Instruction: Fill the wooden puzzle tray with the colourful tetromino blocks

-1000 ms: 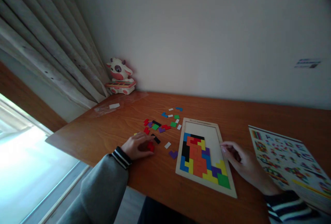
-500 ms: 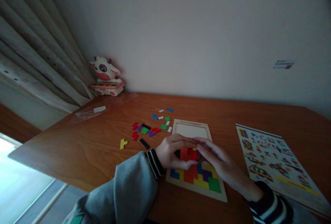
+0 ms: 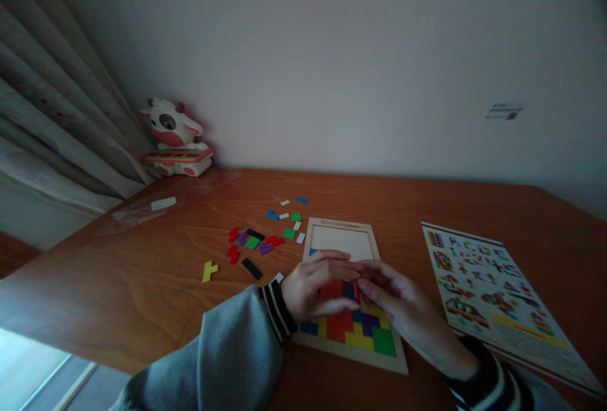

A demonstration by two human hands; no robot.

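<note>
A wooden puzzle board (image 3: 351, 357) lies on the table, its near part filled with coloured block pieces such as the green one (image 3: 383, 342). Over its middle, my left hand (image 3: 317, 284) curves with its thumb below and fingers above a red puzzle piece (image 3: 357, 291). The piece stands on edge, its face turned mostly out of sight. From the other side my right hand (image 3: 396, 294) pinches at the same piece, thumb and fingers close together. The fingertips of both hands meet at its top. Part of the filled area is hidden beneath my hands.
Loose pieces lie left of the board: a yellow one (image 3: 209, 270), a black bar (image 3: 251, 269), and several red, purple, green, blue and white ones. A printed pattern sheet (image 3: 493, 284) is at the right. A toy cow (image 3: 175, 139) with a keyboard stands by the curtain (image 3: 61, 114).
The red piece has turned from nearly flat to on edge between my hands. My hands stay over the board. The whole view has shifted slightly, with things appearing further left.
</note>
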